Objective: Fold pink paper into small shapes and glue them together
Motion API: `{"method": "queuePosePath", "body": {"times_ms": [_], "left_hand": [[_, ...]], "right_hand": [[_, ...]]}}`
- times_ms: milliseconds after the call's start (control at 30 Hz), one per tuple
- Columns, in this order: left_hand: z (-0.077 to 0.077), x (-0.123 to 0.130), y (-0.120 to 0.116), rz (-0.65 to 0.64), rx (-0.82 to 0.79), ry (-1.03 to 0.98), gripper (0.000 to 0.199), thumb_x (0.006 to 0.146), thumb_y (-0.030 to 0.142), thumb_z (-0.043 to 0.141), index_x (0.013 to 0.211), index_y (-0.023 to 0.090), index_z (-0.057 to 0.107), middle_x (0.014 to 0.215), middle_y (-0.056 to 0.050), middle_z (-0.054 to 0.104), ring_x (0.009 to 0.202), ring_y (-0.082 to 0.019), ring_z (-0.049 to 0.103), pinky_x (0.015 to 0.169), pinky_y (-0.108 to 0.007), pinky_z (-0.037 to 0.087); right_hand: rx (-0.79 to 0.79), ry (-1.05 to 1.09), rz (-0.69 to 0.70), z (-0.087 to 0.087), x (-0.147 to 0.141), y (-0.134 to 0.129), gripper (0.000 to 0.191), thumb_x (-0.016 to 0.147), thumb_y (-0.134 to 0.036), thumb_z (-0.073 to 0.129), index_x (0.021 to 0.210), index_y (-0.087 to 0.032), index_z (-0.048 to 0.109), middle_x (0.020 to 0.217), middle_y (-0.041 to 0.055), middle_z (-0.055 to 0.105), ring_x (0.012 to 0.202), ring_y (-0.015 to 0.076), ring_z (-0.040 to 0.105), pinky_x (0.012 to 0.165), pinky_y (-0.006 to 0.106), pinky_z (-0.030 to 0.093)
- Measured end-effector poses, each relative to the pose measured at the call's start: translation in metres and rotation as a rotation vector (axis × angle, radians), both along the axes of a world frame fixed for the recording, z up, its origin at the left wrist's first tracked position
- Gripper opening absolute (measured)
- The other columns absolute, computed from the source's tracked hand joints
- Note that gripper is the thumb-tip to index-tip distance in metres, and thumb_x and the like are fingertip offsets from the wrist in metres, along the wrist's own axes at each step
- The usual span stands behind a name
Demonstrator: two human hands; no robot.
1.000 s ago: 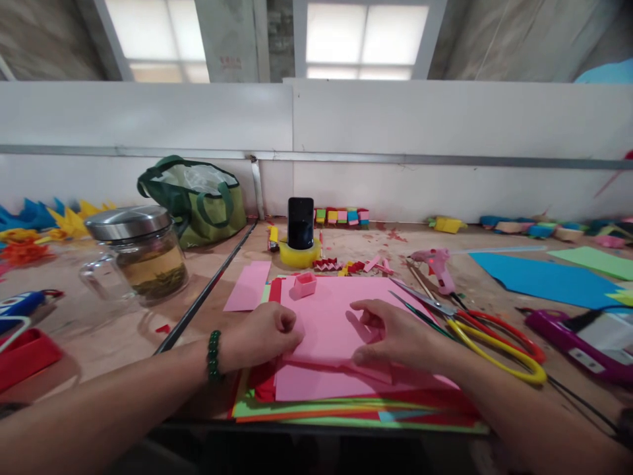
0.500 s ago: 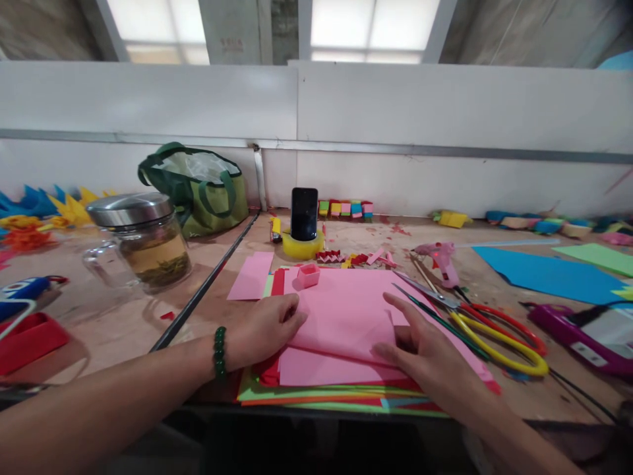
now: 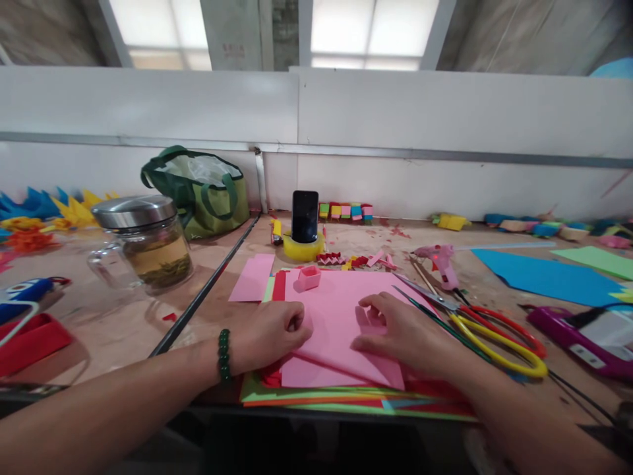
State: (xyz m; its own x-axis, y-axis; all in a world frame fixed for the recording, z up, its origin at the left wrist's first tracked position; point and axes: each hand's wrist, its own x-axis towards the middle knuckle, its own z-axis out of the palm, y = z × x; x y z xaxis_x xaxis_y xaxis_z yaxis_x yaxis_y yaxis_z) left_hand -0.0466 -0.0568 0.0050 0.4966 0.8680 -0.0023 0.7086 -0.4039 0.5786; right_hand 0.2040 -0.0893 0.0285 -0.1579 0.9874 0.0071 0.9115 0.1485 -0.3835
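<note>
Pink paper (image 3: 336,307) lies right in front of you, its near edge running at a slant over another pink sheet, on a stack of coloured sheets (image 3: 301,398) at the front of the worktop (image 3: 123,340). Of your two hands, the left hand (image 3: 271,335) is curled at the paper's left edge; you cannot tell from this view whether its fingertips pinch the sheet. Your right hand (image 3: 388,330) is spread over the right part, thumb and forefinger well apart with nothing gripped between them; whether it touches the sheet is unclear. Near the paper's far left corner, you have a small pink box (image 3: 310,278) standing on it. Beyond, a phone (image 3: 305,216) stands upright at a yellow tape roll (image 3: 302,249). Scissors (image 3: 448,303) with red and yellow handles lie to your right, blades pointing away, with a pink glue gun (image 3: 442,260) just past them.
</note>
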Motion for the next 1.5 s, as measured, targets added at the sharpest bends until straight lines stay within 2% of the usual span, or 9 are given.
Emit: {"method": "queuePosePath", "body": {"times_ms": [100,200,300,400,500,567,700,800,1500], "left_hand": [[0.006,0.000,-0.003,0.015,-0.017,0.012,0.029,0.079,0.041,0.056,0.064,0.018,0.046,0.057,0.004,0.050,0.052,-0.010,0.042,0.047,-0.023,0.024],[0.007,-0.001,-0.003,0.016,-0.019,0.005,0.030,0.077,0.043,0.060,0.065,0.018,0.047,0.059,0.004,0.053,0.054,-0.011,0.045,0.048,-0.023,0.027],[0.003,-0.003,-0.001,0.002,-0.017,-0.048,0.031,0.073,0.045,0.065,0.071,0.019,0.050,0.067,0.003,0.055,0.060,-0.012,0.048,0.052,-0.023,0.032],[-0.005,-0.004,0.003,0.004,-0.011,-0.159,0.038,0.069,0.043,0.071,0.095,0.019,0.057,0.085,-0.001,0.059,0.074,-0.016,0.053,0.063,-0.026,0.041],[-0.009,-0.004,0.008,0.050,-0.016,-0.320,0.071,0.066,0.039,0.075,0.128,0.019,0.047,0.106,-0.007,0.056,0.084,-0.017,0.053,0.072,-0.029,0.046],[-0.007,-0.003,0.011,0.084,-0.080,-0.418,0.080,0.065,0.038,0.076,0.135,0.018,0.043,0.107,-0.008,0.055,0.081,-0.016,0.052,0.072,-0.029,0.047],[0.001,-0.002,0.013,0.024,-0.313,-0.534,0.039,0.071,0.038,0.072,0.098,0.011,0.066,0.072,0.000,0.056,0.064,-0.011,0.049,0.059,-0.023,0.041],[0.002,-0.002,0.012,-0.022,-0.379,-0.649,0.027,0.075,0.036,0.069,0.070,0.010,0.064,0.060,0.002,0.053,0.057,-0.008,0.044,0.054,-0.020,0.035],[0.001,-0.002,0.008,-0.042,-0.251,-0.791,0.026,0.079,0.034,0.066,0.069,0.010,0.066,0.059,0.002,0.050,0.057,-0.008,0.040,0.052,-0.020,0.030]], "right_hand": [[-0.116,0.003,0.017,0.001,-0.004,0.007,0.046,0.061,-0.051,0.076,0.094,-0.021,0.066,0.078,0.0025,0.067,0.068,0.0193,0.060,0.057,0.027,0.041],[-0.169,0.049,0.078,0.001,-0.004,0.008,0.030,0.063,-0.044,0.075,0.077,-0.020,0.064,0.076,0.0011,0.066,0.066,0.0169,0.057,0.055,0.025,0.038],[-0.178,0.062,0.037,-0.001,-0.003,0.004,0.028,0.065,-0.038,0.073,0.083,-0.020,0.062,0.072,-0.0010,0.064,0.062,0.0150,0.054,0.051,0.024,0.035],[-0.223,0.140,0.040,-0.005,-0.003,-0.001,0.028,0.068,-0.035,0.070,0.090,-0.021,0.062,0.067,-0.0034,0.061,0.059,0.0131,0.050,0.049,0.023,0.032],[-0.193,0.241,0.090,-0.009,-0.003,-0.006,0.017,0.074,-0.034,0.066,0.072,-0.018,0.061,0.063,-0.0036,0.056,0.060,0.0120,0.046,0.052,0.023,0.032],[-0.117,0.308,0.083,-0.011,-0.002,-0.010,0.020,0.077,-0.035,0.063,0.066,-0.018,0.059,0.062,-0.0031,0.054,0.062,0.0123,0.046,0.055,0.023,0.035],[0.039,0.388,0.062,-0.012,-0.001,-0.017,0.022,0.078,-0.038,0.061,0.068,-0.018,0.061,0.067,-0.0003,0.060,0.066,0.0148,0.051,0.061,0.025,0.041],[0.093,0.401,0.066,-0.013,-0.002,-0.019,0.022,0.077,-0.039,0.062,0.068,-0.019,0.062,0.067,0.0009,0.062,0.065,0.0157,0.054,0.060,0.025,0.043],[0.284,0.464,-0.013,-0.018,-0.010,-0.027,0.021,0.077,-0.043,0.066,0.070,-0.023,0.066,0.064,-0.0022,0.066,0.059,0.0148,0.058,0.055,0.022,0.044]]}}
